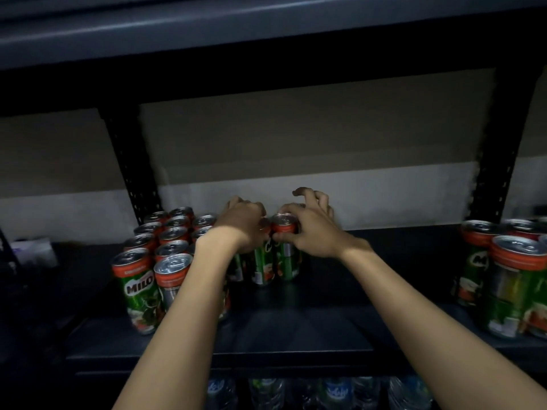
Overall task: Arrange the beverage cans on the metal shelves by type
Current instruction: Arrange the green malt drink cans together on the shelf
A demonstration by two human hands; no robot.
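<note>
Several green and red Milo cans [139,287] stand in rows on the left of the dark metal shelf [296,329]. My left hand [244,221] grips the top of a can at the right edge of that group; most of that can is hidden under the hand. Right beside it my right hand [307,224] holds another Milo can [285,255] with thumb and fingers curled round its top, index finger raised. A third can [262,266] stands between the two hands. Both held cans stand upright on the shelf.
A second cluster of Milo cans [509,285] stands at the right end of the shelf. Black perforated uprights [133,167] rise at left and right. Another shelf [207,34] hangs close overhead. Water bottles [334,392] fill the level below.
</note>
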